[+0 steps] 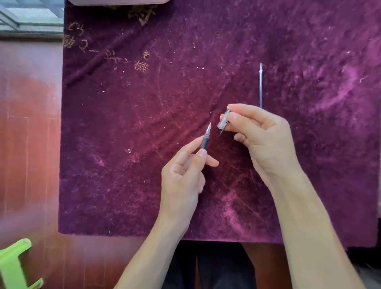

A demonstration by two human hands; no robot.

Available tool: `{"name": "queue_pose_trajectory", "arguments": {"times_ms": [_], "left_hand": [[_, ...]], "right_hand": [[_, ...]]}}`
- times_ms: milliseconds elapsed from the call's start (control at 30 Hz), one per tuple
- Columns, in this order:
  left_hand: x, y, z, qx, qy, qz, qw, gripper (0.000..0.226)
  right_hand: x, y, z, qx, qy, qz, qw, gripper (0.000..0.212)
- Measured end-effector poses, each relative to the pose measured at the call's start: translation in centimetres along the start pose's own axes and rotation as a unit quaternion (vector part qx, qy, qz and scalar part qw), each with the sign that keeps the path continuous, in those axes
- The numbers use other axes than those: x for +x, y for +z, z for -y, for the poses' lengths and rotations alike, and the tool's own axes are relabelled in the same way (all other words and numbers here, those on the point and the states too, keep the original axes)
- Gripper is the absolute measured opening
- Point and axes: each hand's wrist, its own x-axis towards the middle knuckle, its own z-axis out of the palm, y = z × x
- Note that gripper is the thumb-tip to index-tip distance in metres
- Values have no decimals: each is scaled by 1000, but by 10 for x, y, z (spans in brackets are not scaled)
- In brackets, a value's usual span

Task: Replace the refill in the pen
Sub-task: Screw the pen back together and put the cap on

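My left hand (183,175) grips a pen (205,138) with a dark grip and a metal tip that points up and to the right. Most of its barrel is hidden in my fingers. A clear pen cap (223,121) with a clip is pinched between the thumb and fingers of my right hand (261,138), a short gap to the right of the pen tip. A thin loose refill (261,85) lies straight on the purple cloth (144,123), just beyond my right hand; its near end is hidden behind my fingers.
The purple cloth covers the table and carries gold stitched marks (142,66) at its far left. A reddish wooden floor (28,144) shows left of it. A green plastic object (12,266) sits at the bottom left. A pale object (117,2) lies at the far edge.
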Motion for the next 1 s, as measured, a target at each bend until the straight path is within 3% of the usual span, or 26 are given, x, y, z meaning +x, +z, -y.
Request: {"name": "queue_pose_trajectory", "arguments": {"times_ms": [467, 1000], "left_hand": [[-3, 12, -1, 0, -7, 17, 1000, 29], [-2, 12, 3, -7, -7, 0, 1000, 28]], "right_hand": [[-7, -6, 1, 40, -21, 3, 999, 17], [-5, -1, 2, -63, -72, 74, 993, 20]]}}
